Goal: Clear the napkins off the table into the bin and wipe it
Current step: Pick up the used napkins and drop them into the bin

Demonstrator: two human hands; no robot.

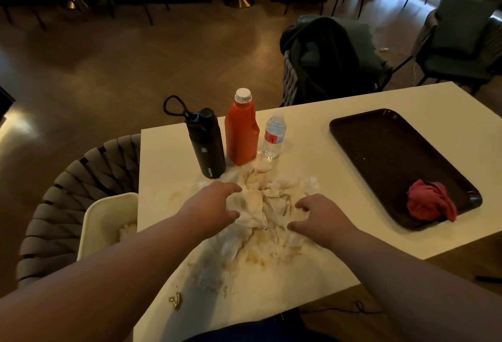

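- I have the left hand (214, 200) half closed, fingers and thumb curled into the left side of the napkins (269, 206).
- The right hand (323, 219) mirrors it, clawed into the right side with the thumb pinching a fold. I judge the two are squeezing the heap into one bundle.
- The napkins are a soggy, brown-stained wad in the middle of the table (312, 130), nearer its left edge.
- Wet stains (255, 259) and scraps spread toward the near edge, so wiping has to wait until the wad is gone.
- The bin (108, 214) stands just off the left edge on a chair (81, 178), close enough for a short carry; something pale already lies in it.
- A black flask (207, 146), orange bottle (241, 135) and water bottle (273, 136) stand by the far-left corner, touching the heap's far fringe. I would lift clear of them.
- The tray (380, 157) sits toward the right edge, holding a red cloth (429, 200), likely for wiping.
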